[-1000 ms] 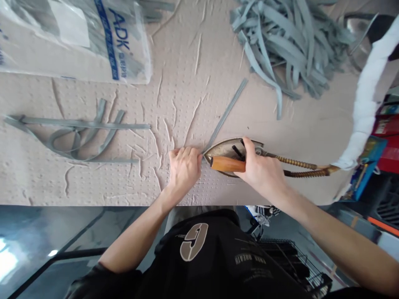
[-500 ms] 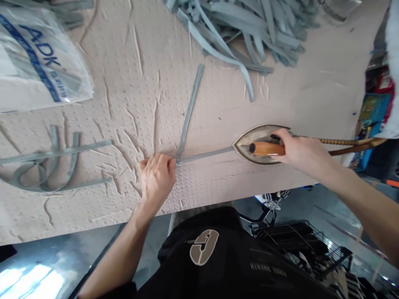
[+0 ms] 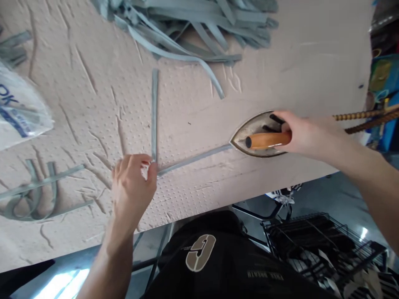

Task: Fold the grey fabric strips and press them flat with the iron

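Note:
My right hand (image 3: pixel 299 128) is closed around the wooden handle of an iron (image 3: pixel 249 128), which rests on the padded table top with its tip pointing left. A grey-blue fabric strip (image 3: pixel 195 160) runs from under that tip to my left hand (image 3: pixel 135 176). There the strip bends sharply, and its other part (image 3: pixel 154 112) stretches away up the table. Thumb and forefinger of my left hand pinch the strip at the bend.
A heap of similar strips (image 3: pixel 187 25) lies at the far side. Several looser strips (image 3: pixel 40 187) and a printed plastic bag (image 3: pixel 21 108) are at the left. A wire rack (image 3: pixel 318 241) with dark items stands below the table's near edge. The iron's cord (image 3: pixel 358 115) trails right.
My left hand has changed from a closed fist to a thumb-and-finger pinch at the strip's bend. The camera view has shifted. The iron stays at the strip's right end.

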Tool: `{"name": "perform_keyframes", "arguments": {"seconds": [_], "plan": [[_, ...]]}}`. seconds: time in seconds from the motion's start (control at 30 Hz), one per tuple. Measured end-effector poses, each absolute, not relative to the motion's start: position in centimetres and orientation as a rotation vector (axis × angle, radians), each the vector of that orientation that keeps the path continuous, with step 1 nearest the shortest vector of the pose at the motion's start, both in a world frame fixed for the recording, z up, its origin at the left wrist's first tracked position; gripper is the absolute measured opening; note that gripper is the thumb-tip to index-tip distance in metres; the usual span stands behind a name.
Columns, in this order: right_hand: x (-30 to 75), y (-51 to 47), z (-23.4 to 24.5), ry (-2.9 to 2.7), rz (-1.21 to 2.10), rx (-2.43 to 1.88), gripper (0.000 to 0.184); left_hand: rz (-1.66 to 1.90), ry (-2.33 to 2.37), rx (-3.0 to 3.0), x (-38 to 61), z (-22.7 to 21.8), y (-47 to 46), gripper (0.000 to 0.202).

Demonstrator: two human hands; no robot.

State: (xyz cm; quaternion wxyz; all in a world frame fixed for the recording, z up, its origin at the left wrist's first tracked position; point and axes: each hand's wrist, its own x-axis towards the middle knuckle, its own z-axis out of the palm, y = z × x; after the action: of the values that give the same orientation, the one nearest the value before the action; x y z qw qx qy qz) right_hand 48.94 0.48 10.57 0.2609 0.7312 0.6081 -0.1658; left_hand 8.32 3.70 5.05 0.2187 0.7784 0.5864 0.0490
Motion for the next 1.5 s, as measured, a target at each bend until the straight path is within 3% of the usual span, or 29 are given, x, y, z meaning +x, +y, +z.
{"name": "perform_keyframes", "arguments": {"seconds": [0.13,0.3,0.47,0.67,1.5], "plan": [[50.5,1.0,10.7,1.608,-0.517,2.053,0.115,0.304,1.283,2.19,16.5,4.5,4.4,0.01],[52.5,1.2,10.6,1.511,-0.464,2.171,0.112,0.298,1.071,2.263,23.6,1.0,4.4,0.023],[53.2,-0.6,11.4,1.482,-0.513,2.297,0.108,0.334,1.062,2.295,24.6,-0.6,4.0,0.033],[48.6,-2.9,12.6,1.334,-0.731,2.24,0.106,0.381,1.085,2.273,24.7,-0.4,3.6,0.032],[44.0,-1.1,11.2,1.557,-0.442,1.866,0.106,0.373,1.162,2.261,20.3,-0.3,2.8,0.023]]}}
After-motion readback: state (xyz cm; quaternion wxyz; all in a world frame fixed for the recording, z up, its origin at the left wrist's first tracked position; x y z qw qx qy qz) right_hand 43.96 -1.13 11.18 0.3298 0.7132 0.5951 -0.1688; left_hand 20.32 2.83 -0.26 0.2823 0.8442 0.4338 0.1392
